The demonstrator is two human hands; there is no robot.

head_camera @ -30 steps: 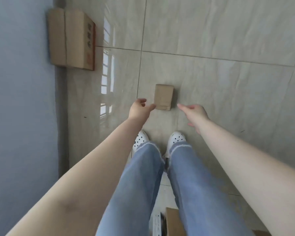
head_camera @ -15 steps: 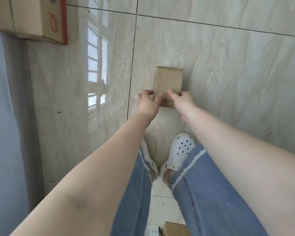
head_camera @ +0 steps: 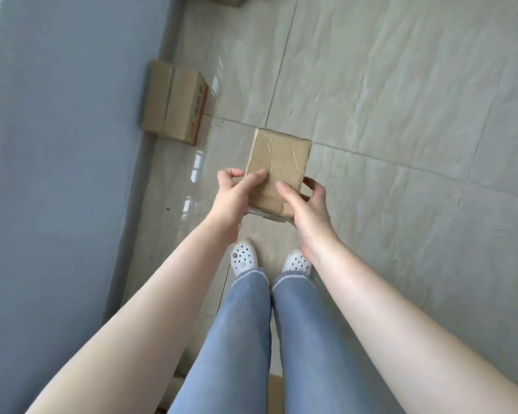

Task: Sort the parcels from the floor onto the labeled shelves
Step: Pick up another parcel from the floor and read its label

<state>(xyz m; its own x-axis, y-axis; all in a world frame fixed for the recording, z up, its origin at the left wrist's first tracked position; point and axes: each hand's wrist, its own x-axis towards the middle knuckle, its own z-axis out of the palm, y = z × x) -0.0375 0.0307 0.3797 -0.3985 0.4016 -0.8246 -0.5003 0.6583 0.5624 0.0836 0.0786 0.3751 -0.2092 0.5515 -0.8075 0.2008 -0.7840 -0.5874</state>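
Tiled floor (head_camera: pixel 386 85); cardboard box (head_camera: pixel 177 103) on it

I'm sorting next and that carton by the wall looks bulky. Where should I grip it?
Probably by its two short ends, one hand each, coming from the open floor side: the carton by the wall lies flat with one long side against the wall, so that side is blocked.

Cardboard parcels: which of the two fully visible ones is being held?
The small plain parcel, gripped by the left hand and right hand. The printed box lies untouched by the wall.
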